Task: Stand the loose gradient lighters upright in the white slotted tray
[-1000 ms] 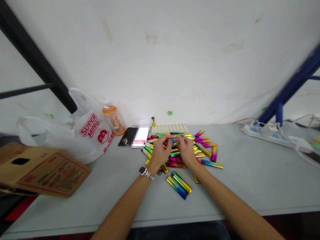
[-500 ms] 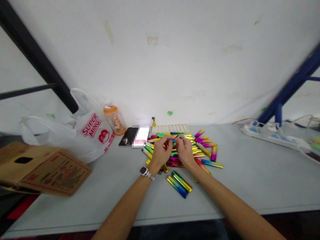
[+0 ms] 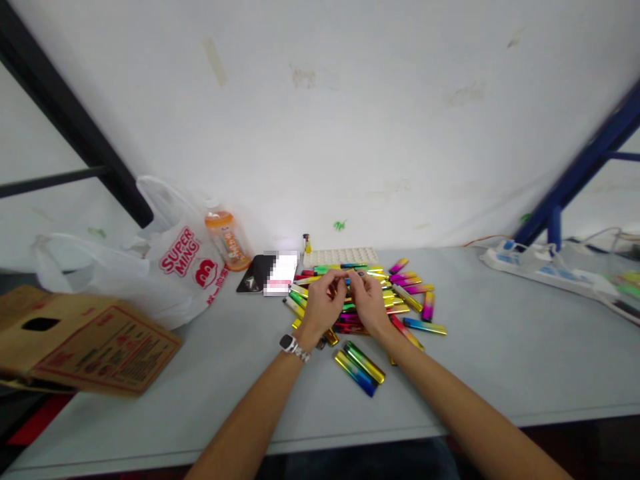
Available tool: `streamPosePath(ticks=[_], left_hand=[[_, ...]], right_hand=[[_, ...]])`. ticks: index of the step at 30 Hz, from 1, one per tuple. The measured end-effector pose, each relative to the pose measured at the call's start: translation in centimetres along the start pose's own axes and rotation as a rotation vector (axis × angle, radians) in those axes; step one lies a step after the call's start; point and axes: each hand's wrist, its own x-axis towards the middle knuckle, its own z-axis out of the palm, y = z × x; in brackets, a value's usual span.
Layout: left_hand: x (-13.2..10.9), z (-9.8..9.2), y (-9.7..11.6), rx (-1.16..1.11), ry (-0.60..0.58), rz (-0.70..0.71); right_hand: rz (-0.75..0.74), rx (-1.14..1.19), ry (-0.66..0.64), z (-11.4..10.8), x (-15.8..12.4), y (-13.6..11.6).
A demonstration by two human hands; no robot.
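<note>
Shoulder to shoulder over a glittering pile of lighter-shaped pieces (image 3: 350, 319), a person's two hands work at close quarters above a gray tabletop (image 3: 240, 380). The fingertips have drawn closer together than half a second earlier, when a small gap showed between them. Compared with a second ago, the right forearm (image 3: 435, 370) sits slightly nearer, baring more of a red-and-gold piece (image 3: 409, 333) just beyond it; the pile otherwise looks much the same.

The left hand (image 3: 324, 303), a watch (image 3: 294, 345) at its wrist, is curled with thumb and forefinger brought together. The right hand (image 3: 369, 300) mirrors it, fingers bent inward — a bit of blue shows at the meeting point, but whether either hand grips it cannot be told.

The pile spreads around and beneath the hands in gold, green, red and magenta. Nearer, a green-and-gold piece (image 3: 365, 363) and a blue-and-gold piece (image 3: 355, 373) lie side by side; a blue piece (image 3: 425, 327) rests at the right edge. Beyond the pile is a white gridded tray (image 3: 345, 256) — a small black-topped yellow piece (image 3: 307, 245) stands upright at its left end.
</note>
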Motion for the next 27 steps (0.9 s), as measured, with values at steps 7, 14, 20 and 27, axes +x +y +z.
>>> streamPosePath(ticks=[7, 14, 20, 27], left_hand=[[0.03, 0.19, 0.08, 0.002, 0.007, -0.007], [-0.15, 0.32, -0.18, -0.003, 0.001, -0.008], [-0.05, 0.27, 0.03, -0.021, 0.005, -0.001], [-0.13, 0.16, 0.11, -0.024, 0.003, 0.0]], right_hand=[[-0.032, -0.034, 0.002, -0.31, -0.19, -0.44], [-0.022, -0.02, 0.009, -0.27, -0.1, 0.05], [-0.073, -0.078, 0.008, -0.25, -0.08, 0.23], [-0.076, -0.078, -0.006, -0.02, -0.24, 0.0]])
